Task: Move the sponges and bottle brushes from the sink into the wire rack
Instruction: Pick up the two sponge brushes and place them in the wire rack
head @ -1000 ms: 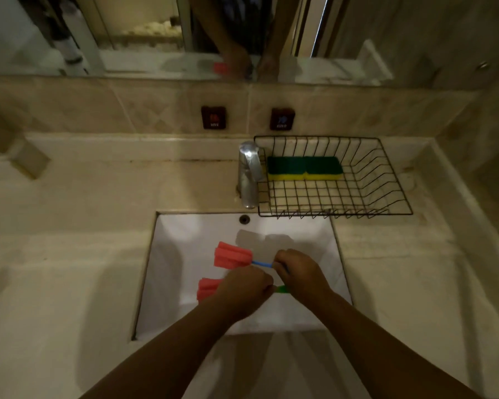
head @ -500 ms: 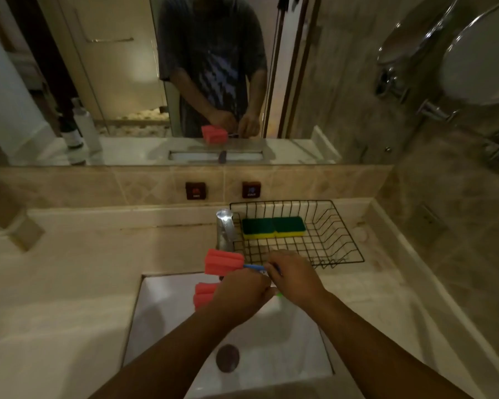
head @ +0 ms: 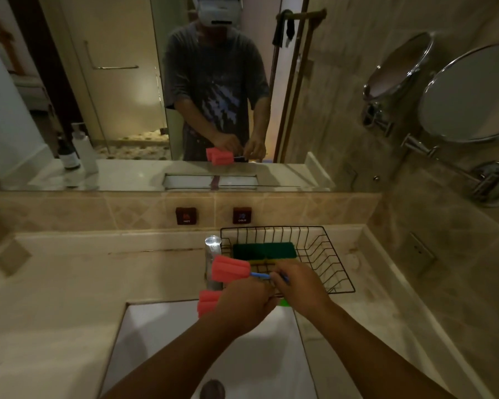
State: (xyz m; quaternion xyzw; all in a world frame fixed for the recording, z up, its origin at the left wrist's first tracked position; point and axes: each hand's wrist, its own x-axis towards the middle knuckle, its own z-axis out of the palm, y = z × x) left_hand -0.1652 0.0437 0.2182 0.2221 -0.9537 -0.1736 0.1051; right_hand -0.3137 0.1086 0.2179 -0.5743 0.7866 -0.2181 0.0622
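Observation:
I hold two bottle brushes with red foam heads above the back edge of the white sink [head: 162,335]. My right hand [head: 297,286] grips the blue handle of the upper brush [head: 231,268], whose head is in front of the tap. My left hand [head: 242,306] grips the lower brush [head: 208,303]; a bit of green handle shows under my right hand. The black wire rack [head: 329,254] stands on the counter behind the hands, right of the tap. Two green and yellow sponges [head: 264,250] lie side by side at its back left.
The chrome tap [head: 213,249] rises just left of the rack, touching distance from the upper brush head. A drain [head: 212,390] sits in the basin. Two round mirrors on arms [head: 467,93] stick out from the right wall. The beige counter [head: 69,283] stretches left.
Both hands have lifted the two brushes out of the basin and carried them back toward the rack. My head has tipped up, bringing more mirror into view.

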